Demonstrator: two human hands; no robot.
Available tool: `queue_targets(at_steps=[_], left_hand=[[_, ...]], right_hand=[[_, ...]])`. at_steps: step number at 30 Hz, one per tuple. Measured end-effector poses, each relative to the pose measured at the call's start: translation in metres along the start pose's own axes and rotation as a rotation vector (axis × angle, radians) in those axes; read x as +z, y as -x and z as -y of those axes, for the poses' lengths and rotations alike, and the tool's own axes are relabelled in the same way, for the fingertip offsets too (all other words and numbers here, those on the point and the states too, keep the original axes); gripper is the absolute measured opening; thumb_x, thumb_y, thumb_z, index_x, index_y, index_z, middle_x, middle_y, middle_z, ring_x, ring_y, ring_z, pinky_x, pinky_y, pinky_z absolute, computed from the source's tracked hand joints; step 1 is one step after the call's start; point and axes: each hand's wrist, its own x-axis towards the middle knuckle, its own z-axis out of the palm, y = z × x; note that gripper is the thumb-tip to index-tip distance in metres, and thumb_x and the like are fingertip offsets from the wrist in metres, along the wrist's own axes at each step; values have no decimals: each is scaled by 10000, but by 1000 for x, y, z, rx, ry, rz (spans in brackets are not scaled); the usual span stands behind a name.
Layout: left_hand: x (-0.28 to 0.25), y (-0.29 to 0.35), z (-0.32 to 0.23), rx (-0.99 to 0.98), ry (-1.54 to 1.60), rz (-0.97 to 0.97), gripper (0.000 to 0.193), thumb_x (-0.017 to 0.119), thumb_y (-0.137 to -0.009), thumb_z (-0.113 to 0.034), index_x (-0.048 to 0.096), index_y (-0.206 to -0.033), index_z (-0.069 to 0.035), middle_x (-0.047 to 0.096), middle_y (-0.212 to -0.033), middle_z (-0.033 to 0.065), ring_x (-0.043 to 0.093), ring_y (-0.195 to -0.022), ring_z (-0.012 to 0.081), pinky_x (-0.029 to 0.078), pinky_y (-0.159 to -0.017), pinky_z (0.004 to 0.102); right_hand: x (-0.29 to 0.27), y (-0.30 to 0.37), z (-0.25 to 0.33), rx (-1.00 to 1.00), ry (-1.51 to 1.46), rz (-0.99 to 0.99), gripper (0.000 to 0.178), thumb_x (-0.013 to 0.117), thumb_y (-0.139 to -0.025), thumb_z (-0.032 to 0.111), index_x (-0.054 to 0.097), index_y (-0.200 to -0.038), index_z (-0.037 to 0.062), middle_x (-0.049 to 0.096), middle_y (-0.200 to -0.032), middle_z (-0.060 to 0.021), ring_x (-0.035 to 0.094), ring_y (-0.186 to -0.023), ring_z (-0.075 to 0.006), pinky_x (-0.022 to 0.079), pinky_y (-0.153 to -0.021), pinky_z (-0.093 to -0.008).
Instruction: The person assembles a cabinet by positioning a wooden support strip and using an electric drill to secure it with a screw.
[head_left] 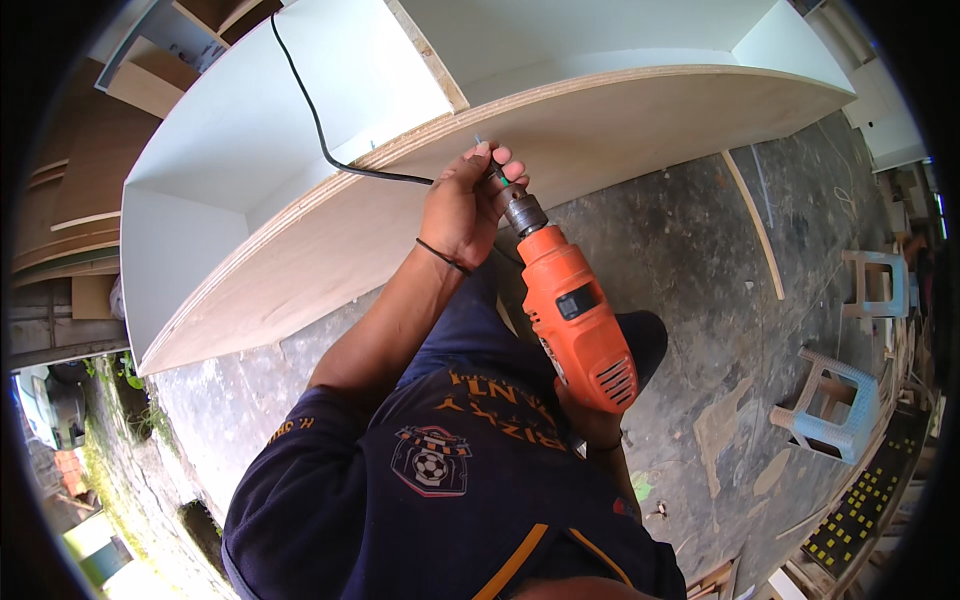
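An orange power drill (578, 320) is held level in front of my body, its grey chuck (524, 212) pointing away toward the plywood. My right hand (592, 422) is wrapped round the handle, mostly hidden under the drill's body. At the front end, the fingers of my left hand (462, 200) close round the slim drill bit (497, 172) just ahead of the chuck. Close beyond those fingers is the curved edge of a large plywood unit (620, 140) with white inner compartments. A black cord (318, 130) crosses one compartment and passes behind my left wrist.
Grey concrete floor (680, 260) stretches to the right, with a thin wooden strip (755, 225) lying on it. Two light-blue plastic stools (835, 410) stand at the far right. Brown boards (85, 170) are stacked at the left.
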Motion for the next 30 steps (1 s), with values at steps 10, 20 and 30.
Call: queue_targets(at_steps=[10, 20, 30], left_hand=[[-2, 2, 5, 2, -7, -28, 139, 459, -963, -128, 525, -1038, -31, 586, -936, 51, 609, -850, 188, 523, -827, 353], [1, 3, 6, 8, 5, -53, 138, 461, -964, -161, 522, -1012, -46, 567, -866, 35, 586, -804, 177, 512, -819, 347], [17, 4, 18, 65, 151, -101, 141, 393, -989, -204, 447, -896, -111, 403, -684, -9, 436, -591, 129, 475, -620, 320]], right_hand=[[-8, -8, 7, -37, -21, 36, 373, 717, -737, 17, 592, -1089, 28, 637, -1020, -73, 625, -910, -200, 487, -792, -332], [-10, -7, -2, -65, 47, 50, 367, 708, -754, 14, 580, -1099, 18, 623, -1022, -72, 613, -910, -200, 484, -785, -326], [-2, -7, -12, 60, 14, 171, 546, 756, -724, 122, 480, -1186, 29, 544, -1076, -92, 559, -969, -220, 462, -813, -343]])
